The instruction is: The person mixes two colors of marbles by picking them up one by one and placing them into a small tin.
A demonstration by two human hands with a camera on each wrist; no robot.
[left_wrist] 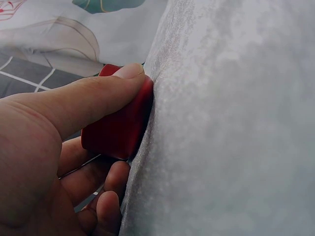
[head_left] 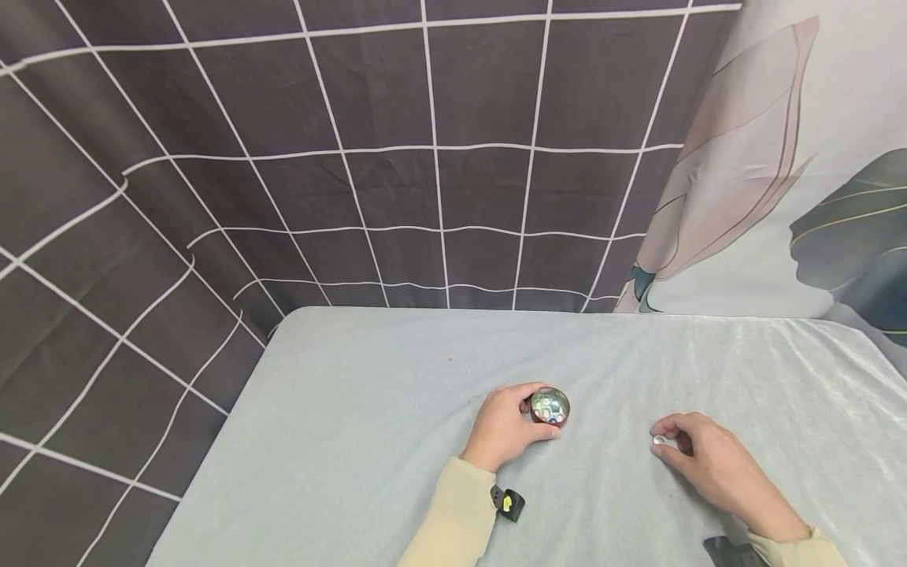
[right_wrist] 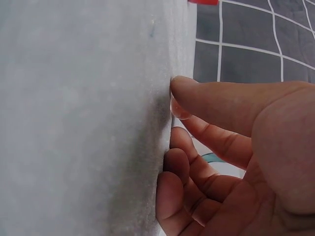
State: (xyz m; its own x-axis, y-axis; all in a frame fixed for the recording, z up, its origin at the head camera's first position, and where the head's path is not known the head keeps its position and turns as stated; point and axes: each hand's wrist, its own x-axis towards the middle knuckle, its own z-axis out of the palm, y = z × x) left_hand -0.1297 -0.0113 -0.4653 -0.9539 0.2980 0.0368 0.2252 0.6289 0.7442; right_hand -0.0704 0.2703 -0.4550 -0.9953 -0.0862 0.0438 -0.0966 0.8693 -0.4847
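Observation:
My left hand (head_left: 505, 429) grips a small round red cup (head_left: 549, 406) standing on the grey cloth, thumb on the near side and fingers round the far side. Several shiny, rounded clear pieces show inside the cup from above. In the left wrist view the thumb lies across the cup's smooth red wall (left_wrist: 115, 130). To the right, my right hand (head_left: 708, 465) pinches a small clear glass-like bead (head_left: 659, 440) between thumb and index finger, down at the cloth. The right wrist view shows only part of this bead (right_wrist: 180, 110) beneath the thumb; the other fingers are curled against the cloth.
A pale grey velvety cloth (head_left: 340, 441) covers the table and has soft folds at the right. Behind and at the left hangs a dark curtain (head_left: 482, 189) with a white grid. A leaf-patterned curtain (head_left: 751, 189) hangs at the back right.

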